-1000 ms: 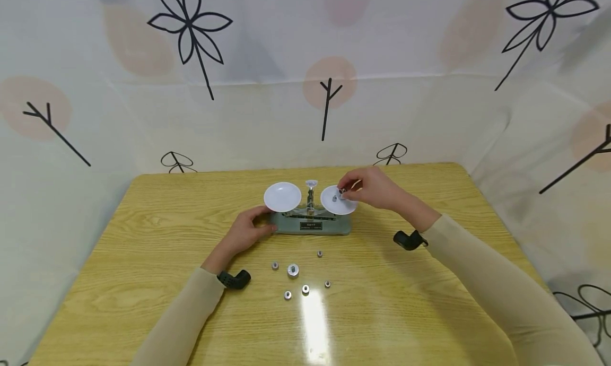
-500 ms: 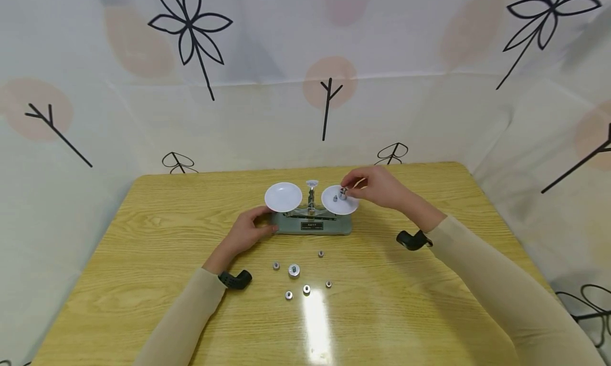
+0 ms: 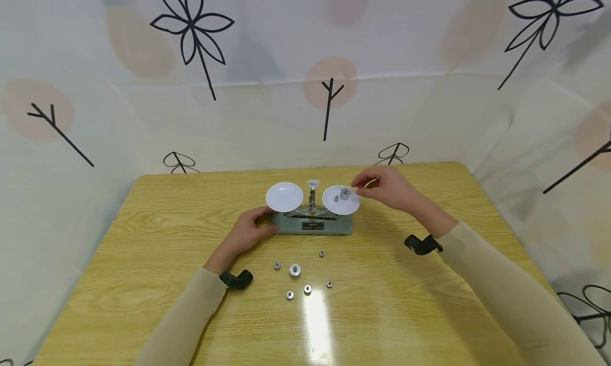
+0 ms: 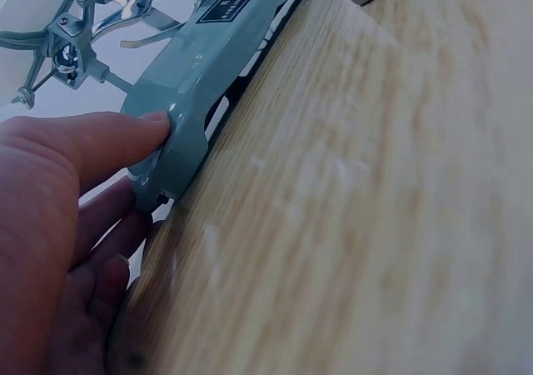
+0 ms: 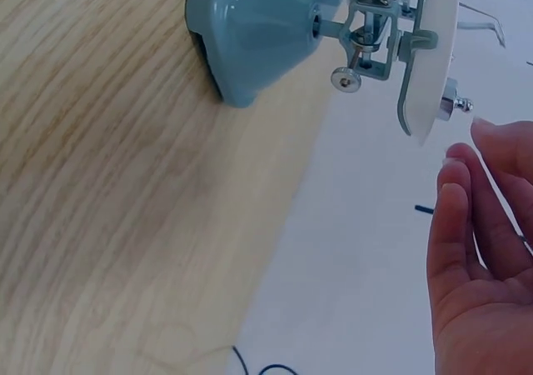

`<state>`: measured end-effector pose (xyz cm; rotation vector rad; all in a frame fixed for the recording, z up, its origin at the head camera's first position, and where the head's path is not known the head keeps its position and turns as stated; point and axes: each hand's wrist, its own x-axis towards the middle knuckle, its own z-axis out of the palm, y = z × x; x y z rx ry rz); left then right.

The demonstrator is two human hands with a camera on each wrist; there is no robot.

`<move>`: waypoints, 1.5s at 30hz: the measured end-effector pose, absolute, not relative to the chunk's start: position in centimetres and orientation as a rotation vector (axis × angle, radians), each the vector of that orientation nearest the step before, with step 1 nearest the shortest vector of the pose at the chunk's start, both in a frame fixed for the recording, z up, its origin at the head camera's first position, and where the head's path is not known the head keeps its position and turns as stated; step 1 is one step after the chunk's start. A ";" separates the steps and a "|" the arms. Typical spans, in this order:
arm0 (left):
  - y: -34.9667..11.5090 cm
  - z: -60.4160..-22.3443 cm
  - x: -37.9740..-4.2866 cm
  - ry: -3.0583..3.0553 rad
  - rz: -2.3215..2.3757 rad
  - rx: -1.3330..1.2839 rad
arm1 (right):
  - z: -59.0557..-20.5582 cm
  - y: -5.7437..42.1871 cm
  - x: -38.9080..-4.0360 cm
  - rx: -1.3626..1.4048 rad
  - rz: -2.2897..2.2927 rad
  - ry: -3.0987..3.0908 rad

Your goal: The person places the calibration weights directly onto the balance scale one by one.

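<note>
A green-grey balance scale [image 3: 312, 226] stands on the table, a white pan on each side. My left hand [image 3: 245, 231] grips the left end of its base; in the left wrist view the thumb [image 4: 125, 142] presses on the front face, the other fingers behind the end. On the right pan [image 3: 337, 209] stand a larger metal weight [image 3: 345, 194] and a small weight [image 3: 336, 199]. Just right of that pan is my right hand [image 3: 389, 188], holding nothing, its fingers loosely bent; the right wrist view shows a gap between fingertips and weight [image 5: 450, 100]. The left pan [image 3: 284, 197] bears nothing.
Several metal weights stand on the wooden table [image 3: 167, 238] in front of the scale, the biggest weight [image 3: 295, 270] among them. A patterned cloth [image 3: 267, 116] hangs behind the table and at its sides. Both wrists wear a black camera [image 3: 236, 279].
My right hand has let go of the larger weight, leaving it on the right pan, and has moved a little to the right. The left hand stays on the base.
</note>
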<state>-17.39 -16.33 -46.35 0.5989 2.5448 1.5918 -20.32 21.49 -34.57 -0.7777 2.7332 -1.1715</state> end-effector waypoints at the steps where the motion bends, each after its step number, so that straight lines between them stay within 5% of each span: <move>1: -16.3 -46.4 -17.4 2.548 1.585 0.600 | -34.7 21.7 -20.2 -0.773 -1.178 2.731; 45: -15.3 -42.4 -15.3 2.564 1.573 0.612 | -41.2 23.1 -14.3 -0.639 -1.386 2.533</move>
